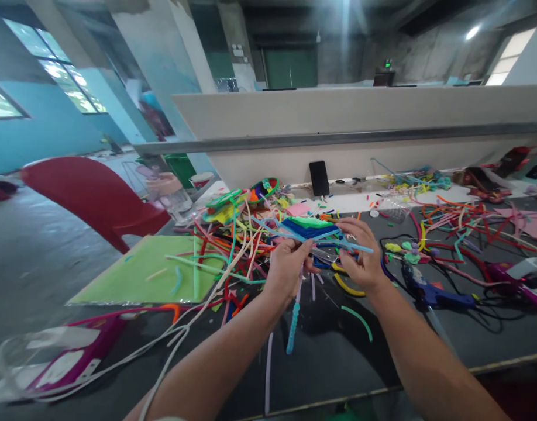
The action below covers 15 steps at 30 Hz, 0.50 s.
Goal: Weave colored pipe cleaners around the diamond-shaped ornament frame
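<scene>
Above the dark tabletop, both my hands are at a small craft piece [310, 225] with dark blue and bright green layers. Light blue pipe cleaners [360, 248] cross its near side. My left hand [289, 268] is closed, thumb and fingers pinching the light blue strip at the piece's lower left. From below that hand hangs a lilac stem with a twisted blue end [293, 327]. My right hand [362, 254] curls around the right end of the strip, its forefinger near the layered piece's corner. Fingers partly hide where the strips meet.
Tangled pipe cleaners [251, 251] cover the table behind and left. A green sheet [132, 272] lies at left near a purple power strip [79, 356] and white cords. At right are a blue glue gun [439, 292] and black cable. A phone [319, 178] leans on the white partition [268, 166].
</scene>
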Motion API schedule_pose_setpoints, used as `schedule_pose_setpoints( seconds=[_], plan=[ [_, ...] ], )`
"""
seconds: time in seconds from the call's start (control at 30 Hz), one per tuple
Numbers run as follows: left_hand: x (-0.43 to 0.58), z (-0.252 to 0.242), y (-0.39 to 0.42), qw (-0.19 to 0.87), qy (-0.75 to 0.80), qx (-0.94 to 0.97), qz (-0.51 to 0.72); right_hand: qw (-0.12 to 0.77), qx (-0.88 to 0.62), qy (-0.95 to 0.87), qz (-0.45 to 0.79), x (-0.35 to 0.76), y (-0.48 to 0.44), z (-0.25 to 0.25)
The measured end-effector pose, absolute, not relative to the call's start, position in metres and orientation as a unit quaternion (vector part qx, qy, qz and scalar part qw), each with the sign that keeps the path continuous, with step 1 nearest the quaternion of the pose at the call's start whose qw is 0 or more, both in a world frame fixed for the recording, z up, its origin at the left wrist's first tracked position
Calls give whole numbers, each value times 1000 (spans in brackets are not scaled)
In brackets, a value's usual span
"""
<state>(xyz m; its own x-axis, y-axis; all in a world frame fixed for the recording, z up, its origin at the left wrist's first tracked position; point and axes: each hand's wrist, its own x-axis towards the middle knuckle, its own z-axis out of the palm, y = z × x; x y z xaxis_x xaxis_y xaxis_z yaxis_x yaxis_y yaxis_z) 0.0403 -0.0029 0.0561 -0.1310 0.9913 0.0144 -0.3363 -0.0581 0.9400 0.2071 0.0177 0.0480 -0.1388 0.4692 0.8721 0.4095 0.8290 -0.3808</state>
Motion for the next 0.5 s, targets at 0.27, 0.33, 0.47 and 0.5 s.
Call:
schedule_pose_setpoints(
  seconds=[0.27,0.33,0.47,0.5],
  plan=[
    [40,57,-7,548,412,395,612,617,-283,-733,30,204,25,43],
    [39,62,-9,584,390,387,598,631,-290,-718,43,205,25,44],
    [37,74,-12,660,350,353,563,647,-305,-694,80,206,26,46],
    [36,75,-12,669,349,346,557,651,-302,-690,93,206,26,45]
  ],
)
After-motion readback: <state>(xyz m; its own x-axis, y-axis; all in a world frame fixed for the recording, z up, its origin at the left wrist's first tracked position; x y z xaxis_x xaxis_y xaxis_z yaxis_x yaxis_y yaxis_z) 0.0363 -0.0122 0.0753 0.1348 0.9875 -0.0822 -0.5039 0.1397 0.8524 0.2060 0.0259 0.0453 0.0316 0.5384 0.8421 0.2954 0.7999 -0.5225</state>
